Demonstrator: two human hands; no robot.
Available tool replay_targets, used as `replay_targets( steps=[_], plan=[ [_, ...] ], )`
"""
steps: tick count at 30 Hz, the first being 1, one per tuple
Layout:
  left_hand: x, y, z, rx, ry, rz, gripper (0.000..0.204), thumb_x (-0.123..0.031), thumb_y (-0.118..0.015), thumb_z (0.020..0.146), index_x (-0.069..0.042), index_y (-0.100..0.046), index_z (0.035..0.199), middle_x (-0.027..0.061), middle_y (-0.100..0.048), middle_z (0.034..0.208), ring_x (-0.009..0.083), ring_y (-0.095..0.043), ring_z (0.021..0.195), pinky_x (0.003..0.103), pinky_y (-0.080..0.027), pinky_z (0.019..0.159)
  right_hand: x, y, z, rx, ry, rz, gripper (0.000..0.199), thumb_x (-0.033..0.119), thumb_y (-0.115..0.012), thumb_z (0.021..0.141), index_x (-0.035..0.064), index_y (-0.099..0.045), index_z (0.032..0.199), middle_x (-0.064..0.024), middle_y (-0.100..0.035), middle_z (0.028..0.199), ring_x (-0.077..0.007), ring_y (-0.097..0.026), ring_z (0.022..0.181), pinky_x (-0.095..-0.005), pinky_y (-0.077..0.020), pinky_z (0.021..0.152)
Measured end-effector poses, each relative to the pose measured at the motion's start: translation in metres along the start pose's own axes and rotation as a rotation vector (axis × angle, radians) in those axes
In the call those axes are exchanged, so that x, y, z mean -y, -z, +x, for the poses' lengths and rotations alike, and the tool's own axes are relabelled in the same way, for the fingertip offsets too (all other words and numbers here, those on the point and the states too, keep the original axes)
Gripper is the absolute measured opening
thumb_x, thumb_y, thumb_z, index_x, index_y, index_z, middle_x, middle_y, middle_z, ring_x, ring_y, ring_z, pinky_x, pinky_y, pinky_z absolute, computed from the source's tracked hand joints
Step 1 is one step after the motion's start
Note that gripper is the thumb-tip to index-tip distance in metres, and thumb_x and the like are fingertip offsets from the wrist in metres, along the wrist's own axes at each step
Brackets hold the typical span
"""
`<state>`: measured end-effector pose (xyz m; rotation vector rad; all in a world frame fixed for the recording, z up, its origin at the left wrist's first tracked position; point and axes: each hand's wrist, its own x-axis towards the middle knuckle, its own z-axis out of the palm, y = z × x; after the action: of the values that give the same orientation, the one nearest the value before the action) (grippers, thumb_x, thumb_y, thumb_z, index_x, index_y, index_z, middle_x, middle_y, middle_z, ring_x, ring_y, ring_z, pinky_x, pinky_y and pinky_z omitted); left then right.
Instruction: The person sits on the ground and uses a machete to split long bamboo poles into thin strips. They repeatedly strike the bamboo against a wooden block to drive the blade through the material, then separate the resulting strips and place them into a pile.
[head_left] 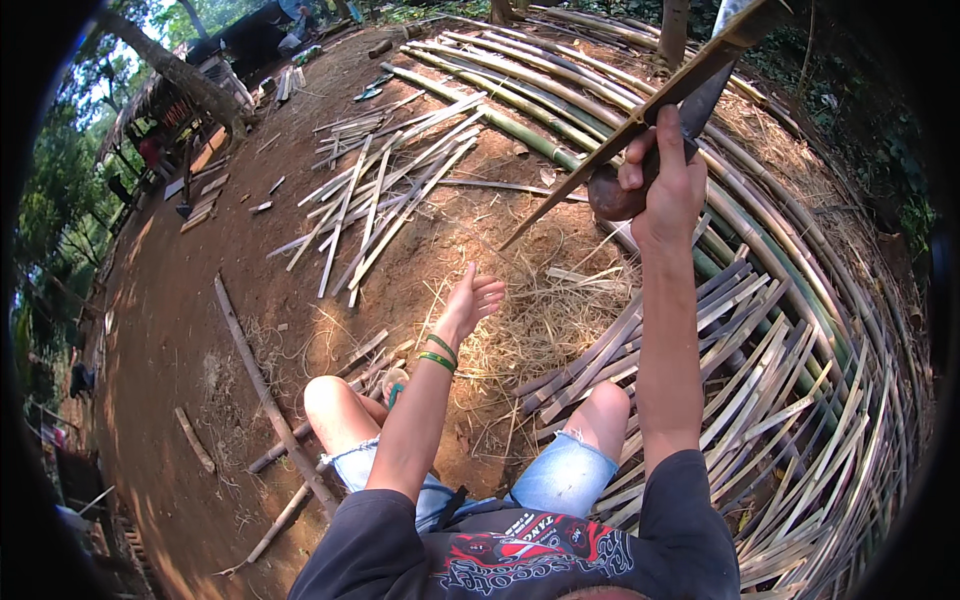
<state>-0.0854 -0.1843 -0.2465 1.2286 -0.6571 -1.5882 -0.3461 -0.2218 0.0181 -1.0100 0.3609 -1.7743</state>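
Head view. Outdoor yard of bare reddish earth [190,330], shaded at the edges by trees, with a thatched shelter [165,95] at upper left.

Item: long green bamboo poles [520,100], laid side by side, running from top centre down the right side.
Item: heap of pale split bamboo strips [385,190], loose on the earth, upper centre.
Item: flat grey-brown bamboo slats [760,380], fanned out thickly at right, beside the person's right knee.
Item: dry straw and shavings [530,320], spread before the knees.
Item: thin round pole [265,390], lying on the ground at left.

Right hand [665,175]: raised high, fingers wrapped tight round the dark rounded handle of a chopping knife [655,160], whose dark blade points upward. A long thin bamboo strip [640,125] lies against the blade, slanting from upper right down toward the straw; whether the same hand also pinches it, I cannot tell.

Left hand [475,300]: held out over the straw, empty, fingers loosely curled, thumb lifted apart. Green bands [438,352] circle the wrist.

Person seated, knees bare, denim shorts, dark shirt.
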Motion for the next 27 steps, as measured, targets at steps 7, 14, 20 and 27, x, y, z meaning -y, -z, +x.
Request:
replay_targets(
  steps=[7, 14, 20, 27],
  plan=[
    [0.008, -0.014, 0.012, 0.033, -0.005, -0.716, 0.115, -0.082, -0.019, 0.087, 0.011, 0.006, 0.150, 0.0306, -0.021, 0.156, 0.0432, -0.026, 0.144, 0.054, -0.028, 0.117, 0.091, 0.021, 0.003, 0.005, 0.104, 0.260, 0.032, 0.042, -0.055, 0.101, 0.0106, -0.053, 0.097, -0.0015, -0.053, 0.068, -0.0087, -0.042, 0.051, -0.0249, -0.0365, 0.049],
    [-0.116, -0.003, 0.010, -0.172, -0.639, -1.112, 0.102, -0.082, -0.025, 0.087, 0.003, -0.032, 0.143, 0.0198, -0.051, 0.141, 0.0376, -0.042, 0.136, 0.054, -0.034, 0.114, 0.126, 0.103, 0.020, -0.140, 0.003, 0.417, 0.036, 0.043, -0.058, 0.099, 0.0085, -0.053, 0.091, 0.0007, -0.049, 0.068, -0.0077, -0.039, 0.050, -0.0238, -0.0377, 0.047],
    [-0.225, 0.083, -0.075, -0.336, -0.851, -1.197, 0.060, -0.062, -0.036, 0.099, -0.008, -0.048, 0.075, 0.0062, -0.062, 0.072, 0.0174, -0.061, 0.063, 0.025, -0.056, 0.058, 0.003, 0.148, 0.028, -0.432, -0.286, 0.214, 0.041, 0.045, -0.067, 0.093, 0.0053, -0.055, 0.095, 0.0014, -0.050, 0.067, -0.0067, -0.041, 0.051, -0.0231, -0.0376, 0.046],
    [-0.290, 0.092, -0.169, -0.228, -1.206, -0.741, 0.059, -0.062, -0.045, 0.094, -0.011, -0.038, 0.066, -0.0021, -0.039, 0.059, 0.0100, -0.038, 0.049, 0.024, -0.037, 0.048, -0.178, 0.208, -0.125, -0.655, -0.765, -0.550, 0.061, 0.063, -0.057, 0.091, 0.0027, -0.056, 0.081, -0.0054, -0.056, 0.059, -0.0122, -0.049, 0.044, -0.0266, -0.0385, 0.039]
  ],
)
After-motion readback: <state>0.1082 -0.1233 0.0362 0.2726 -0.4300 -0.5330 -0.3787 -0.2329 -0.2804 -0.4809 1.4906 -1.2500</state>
